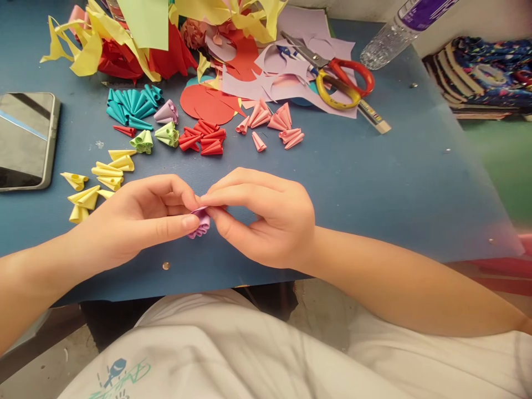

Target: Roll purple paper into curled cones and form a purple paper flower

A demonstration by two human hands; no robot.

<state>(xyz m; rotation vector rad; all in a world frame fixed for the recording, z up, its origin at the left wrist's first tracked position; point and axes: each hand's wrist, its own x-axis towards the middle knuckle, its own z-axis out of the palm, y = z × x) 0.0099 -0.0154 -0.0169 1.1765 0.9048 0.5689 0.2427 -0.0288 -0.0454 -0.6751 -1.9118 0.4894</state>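
Observation:
Both my hands meet over the front of the blue table [374,183]. Between them is a small purple rolled paper piece [201,223]. My left hand [141,219] pinches it from the left with thumb and fingers closed. From the right, my right hand [266,216] grips the same piece with its fingertips. Behind the hands lie groups of rolled paper cones: yellow cones [100,180], teal cones [132,106], green cones [155,137], red cones [203,138] and pink cones [272,124].
A phone [25,138] lies at the left edge. Scissors with red and yellow handles [336,80] rest on purple paper scraps [291,72]. A heap of yellow and red paper [137,39] fills the back. A plastic bottle [394,30] lies at the back right.

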